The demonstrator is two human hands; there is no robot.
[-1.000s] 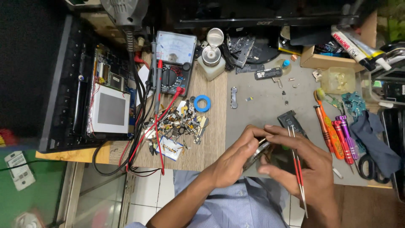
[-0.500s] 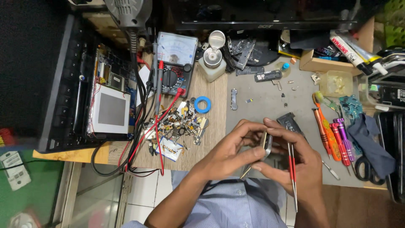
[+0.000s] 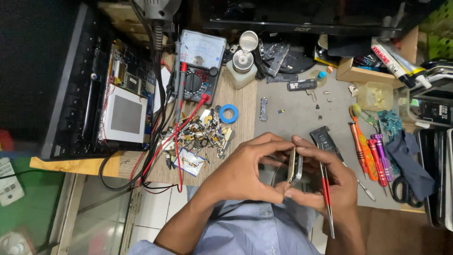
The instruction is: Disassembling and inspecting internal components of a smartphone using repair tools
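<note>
While the thin metal-edged phone body stands on its long edge above the near part of the grey work mat, it is carried only by fingertips: the left hand curls round it from one side with thumb and fingers closed on its edges, and the right hand presses in from the other, fingers likewise clamped on it. The right hand also keeps a pair of slim red-handled tweezers tucked along its palm, tips pointing back toward the person's blue striped shirt. That doubled load looks like the main risk; a shift of the fingers could let the tweezers slide out or scrape the device's face. Held edge-on, the body could also twist free and drop onto the black rectangular battery lying just beyond the right hand. A sweep of the left elbow might scatter the heap of small loose metal parts near the blue tape ring, and the red test lead trails off the wooden bench edge.
</note>
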